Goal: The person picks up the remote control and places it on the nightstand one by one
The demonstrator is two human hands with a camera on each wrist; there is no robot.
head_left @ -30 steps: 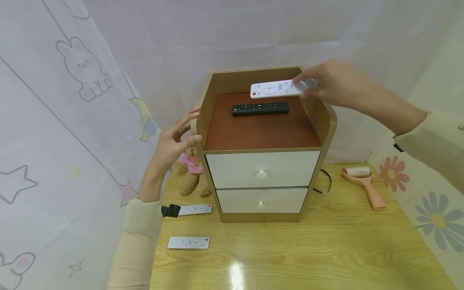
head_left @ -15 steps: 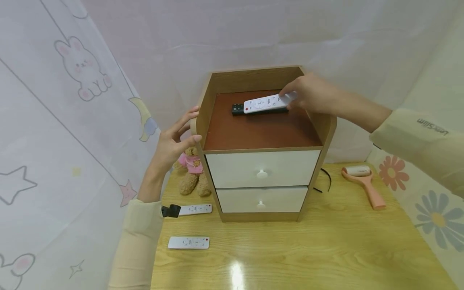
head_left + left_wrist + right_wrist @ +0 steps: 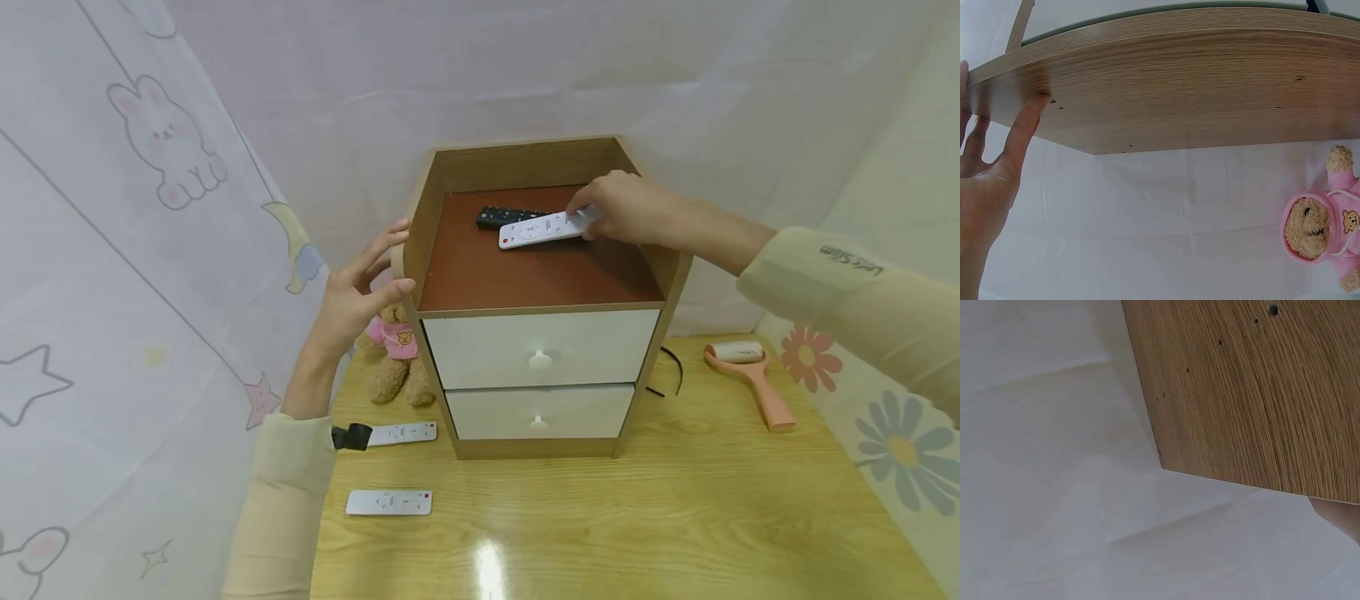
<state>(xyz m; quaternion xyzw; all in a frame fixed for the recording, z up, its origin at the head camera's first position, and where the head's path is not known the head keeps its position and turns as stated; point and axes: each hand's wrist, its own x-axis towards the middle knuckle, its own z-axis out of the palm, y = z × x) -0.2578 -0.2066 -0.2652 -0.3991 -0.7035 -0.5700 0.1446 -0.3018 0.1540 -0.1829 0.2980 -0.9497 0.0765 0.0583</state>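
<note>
In the head view my right hand (image 3: 626, 208) pinches the right end of a white remote control (image 3: 536, 229), low over the red-brown top shelf (image 3: 480, 275) of a small wooden cabinet. Behind the white one lies a black remote control (image 3: 498, 217), partly covered by it. My left hand (image 3: 352, 300) touches the cabinet's left side panel, its fingers loosely extended; the left wrist view shows a fingertip on the bare wood panel (image 3: 1179, 81). From the right wrist only the right side panel (image 3: 1241, 406) shows, with the hand mostly hidden behind it.
Two more white remotes, a rear one (image 3: 405, 432) and a front one (image 3: 390, 502), lie on the table left of the cabinet. A teddy bear (image 3: 401, 354) in pink sits beside the panel. At right are a black band (image 3: 678, 371) and an orange lint roller (image 3: 761, 387).
My right hand has carried the white remote down and left, from above the cabinet's right side to low over the shelf. The black remote has turned slightly. The left hand stays in place.
</note>
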